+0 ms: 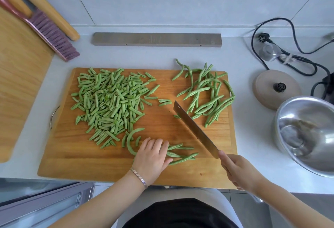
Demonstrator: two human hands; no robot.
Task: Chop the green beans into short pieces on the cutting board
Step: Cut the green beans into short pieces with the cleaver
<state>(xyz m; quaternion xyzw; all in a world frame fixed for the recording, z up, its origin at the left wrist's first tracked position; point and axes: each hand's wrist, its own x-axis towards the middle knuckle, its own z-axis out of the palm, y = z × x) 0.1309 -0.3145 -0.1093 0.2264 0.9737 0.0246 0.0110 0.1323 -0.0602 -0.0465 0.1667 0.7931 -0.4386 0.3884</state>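
A wooden cutting board (pixel 162 130) lies on the white counter. A large heap of short cut bean pieces (pixel 110 101) covers its left half. Whole green beans (pixel 207 95) lie in a loose pile at its right. Near the front edge my left hand (pixel 153 157) presses down on a small bunch of long beans (pixel 182 152), whose ends stick out to the right. My right hand (pixel 238 171) grips the handle of a cleaver (pixel 195 130). Its blade points up and left across the board, between the bunch and the whole-bean pile.
A steel bowl (pixel 307 133) stands at the right, with a beige lid (pixel 276 88) and black power cords (pixel 289 54) behind it. A grey bar (pixel 156 39) lies along the back wall. A brush (pixel 52 34), rolling pins and a second wooden board (pixel 19 76) sit at the left.
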